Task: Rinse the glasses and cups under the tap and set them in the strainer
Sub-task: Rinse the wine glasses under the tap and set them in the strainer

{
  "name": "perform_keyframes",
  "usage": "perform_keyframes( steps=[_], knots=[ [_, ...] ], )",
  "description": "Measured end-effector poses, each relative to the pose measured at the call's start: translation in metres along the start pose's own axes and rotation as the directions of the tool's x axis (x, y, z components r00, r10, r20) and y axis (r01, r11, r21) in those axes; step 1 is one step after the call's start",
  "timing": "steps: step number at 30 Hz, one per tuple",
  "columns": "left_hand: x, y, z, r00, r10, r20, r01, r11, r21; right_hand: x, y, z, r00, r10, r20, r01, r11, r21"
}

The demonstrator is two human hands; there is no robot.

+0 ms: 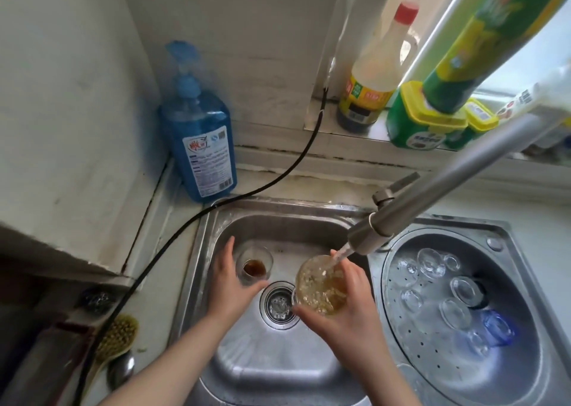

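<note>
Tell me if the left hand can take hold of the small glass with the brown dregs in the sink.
Probably yes. The left hand is already beside the small glass, open fingers around its left side, nothing between them.

Probably a home kitchen: steel sink [216, 229], tap [432, 195], soap bottle [197, 140].

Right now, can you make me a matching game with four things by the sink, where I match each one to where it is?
Things
1. glass with foamy yellow water
2. glass with brown dregs
3. blue cup
4. soap bottle

Places
A. upside down in the strainer
B. in the corner behind the sink
C. under the tap, held by the right hand
D. on the sink floor, beside the left hand

Pairs: 1-C, 2-D, 3-A, 4-B
</note>
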State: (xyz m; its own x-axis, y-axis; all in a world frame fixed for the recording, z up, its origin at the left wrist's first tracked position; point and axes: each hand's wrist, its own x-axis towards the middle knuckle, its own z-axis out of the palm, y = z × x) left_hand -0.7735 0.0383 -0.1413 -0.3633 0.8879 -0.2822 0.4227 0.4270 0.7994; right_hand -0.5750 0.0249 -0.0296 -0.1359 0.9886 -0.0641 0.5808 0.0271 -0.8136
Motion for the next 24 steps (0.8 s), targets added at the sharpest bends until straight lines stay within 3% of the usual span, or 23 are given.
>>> perform_keyframes(
  steps=[4, 9, 13, 17, 19, 22, 24],
  knots=[
    [-0.043, 0.022, -0.01, 0.989, 0.119, -0.093, -0.111, 0.99, 0.087, -0.002, -0.002, -0.007, 1.0, -0.027, 0.015, 0.026, 0.999, 0.025],
    [-0.096, 0.058, 0.0, 0.949, 0.276, 0.153, -0.283, 0.959, 0.027, 0.0, -0.001, -0.009, 0.997, -0.047, 0.066, 0.043, 0.997, 0.058],
    [-0.107, 0.086, 0.009, 0.967, 0.231, 0.109, -0.208, 0.959, -0.195, 0.001, -0.003, -0.01, 0.995, -0.053, 0.087, 0.042, 0.992, 0.117],
    [-0.101, 0.099, 0.012, 0.957, 0.284, 0.05, -0.262, 0.93, -0.258, 0.006, -0.005, -0.017, 0.987, -0.064, 0.147, 0.039, 0.985, 0.169],
    [-0.099, 0.102, 0.012, 0.957, 0.286, 0.049, -0.262, 0.924, -0.28, 0.007, -0.004, -0.025, 0.965, -0.1, 0.241, 0.063, 0.986, 0.156],
    [-0.097, 0.1, 0.011, 0.955, 0.274, 0.11, -0.23, 0.924, -0.305, 0.002, 0.001, -0.037, 0.914, -0.248, 0.321, 0.265, 0.964, -0.011],
    [-0.096, 0.099, 0.009, 0.952, 0.271, 0.139, -0.228, 0.936, -0.268, 0.0, 0.007, -0.041, 0.849, -0.431, 0.306, 0.499, 0.845, -0.195]
  ],
)
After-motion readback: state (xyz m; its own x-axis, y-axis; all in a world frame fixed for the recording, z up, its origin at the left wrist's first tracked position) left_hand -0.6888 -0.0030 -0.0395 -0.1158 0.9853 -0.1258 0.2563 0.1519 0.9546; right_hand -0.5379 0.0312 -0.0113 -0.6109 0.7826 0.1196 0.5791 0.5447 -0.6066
